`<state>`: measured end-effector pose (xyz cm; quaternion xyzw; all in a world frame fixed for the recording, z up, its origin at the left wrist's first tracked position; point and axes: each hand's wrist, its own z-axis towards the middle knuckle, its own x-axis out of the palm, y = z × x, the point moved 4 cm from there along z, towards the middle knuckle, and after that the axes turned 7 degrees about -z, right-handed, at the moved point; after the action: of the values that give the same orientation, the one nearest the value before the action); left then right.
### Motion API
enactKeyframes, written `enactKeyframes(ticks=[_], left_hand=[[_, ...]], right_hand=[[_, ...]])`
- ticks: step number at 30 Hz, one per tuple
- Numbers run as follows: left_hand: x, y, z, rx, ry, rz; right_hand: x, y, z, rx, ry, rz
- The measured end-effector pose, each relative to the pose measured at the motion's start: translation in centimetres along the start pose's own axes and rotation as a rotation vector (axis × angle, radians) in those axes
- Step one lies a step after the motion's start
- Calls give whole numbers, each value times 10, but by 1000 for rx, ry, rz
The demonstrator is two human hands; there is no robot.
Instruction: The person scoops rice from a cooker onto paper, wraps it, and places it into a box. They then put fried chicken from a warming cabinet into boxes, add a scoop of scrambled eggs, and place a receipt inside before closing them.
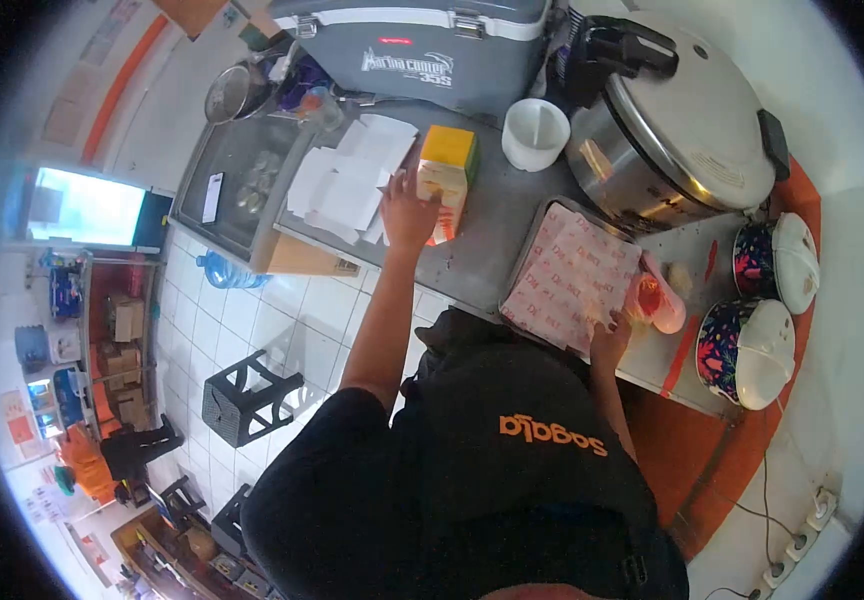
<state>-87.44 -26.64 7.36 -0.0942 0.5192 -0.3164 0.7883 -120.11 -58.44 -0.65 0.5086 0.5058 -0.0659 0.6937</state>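
Note:
My left hand (pixel 411 210) has its fingers and thumb closed on the near left side of a yellow, orange and white carton box (pixel 449 148), which stands on the grey table. Beside that hand lie flat white cardboard pieces (pixel 357 165). My right hand (pixel 608 341) rests with fingers apart at the edge of a tray (pixel 505 305) lined with red-printed paper (pixel 572 268). Just past its fingers is a clear packet with red contents (pixel 646 297), lying against a pink rounded item (pixel 671 312) whose kind I cannot make out.
Behind stand a grey cooler (pixel 407 50), a white cup (pixel 536 135) and a large steel pot (pixel 687 110). Two floral lidded pots (pixel 727 340) line the right. A phone (pixel 213 198) lies left, a black stool (pixel 242 400) stands on the floor, and a person (pixel 92 462) is farther off.

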Motion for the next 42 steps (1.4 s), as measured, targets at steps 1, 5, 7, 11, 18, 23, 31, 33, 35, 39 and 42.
enactKeyframes(ticks=[1, 5, 7, 11, 18, 23, 31, 33, 35, 39, 42], left_hand=[[23, 22, -4, -68, 208, 28], [51, 18, -42, -209, 413, -136], [52, 2, -57, -207, 395, -101], [61, -8, -74, -243, 392, -118], [83, 9, -57, -467, 487, -96], [75, 4, -51, -603, 597, -141], [61, -3, -51, -616, 581, -216], [57, -5, -50, -611, 593, -236], [51, -10, -52, -568, 531, -252], [24, -46, -33, -197, 311, -95], [8, -87, 14, -66, 275, -183]], right_hand=[[-2, 2, -1, 17, 7, -6], [-3, 5, -1, 50, -2, 4], [-3, 5, -2, -2, -17, 4], [-2, 7, -7, 30, 11, 2], [-12, -3, 16, -24, -163, 20], [-48, -35, 106, 479, 114, 137], [-27, -148, 194, 106, 92, -566], [-30, -139, 201, -84, 100, -756], [-28, -115, 194, -341, 191, -1105], [-15, -171, 217, -168, 350, -1064], [-48, -124, 188, -7, 61, -839]])
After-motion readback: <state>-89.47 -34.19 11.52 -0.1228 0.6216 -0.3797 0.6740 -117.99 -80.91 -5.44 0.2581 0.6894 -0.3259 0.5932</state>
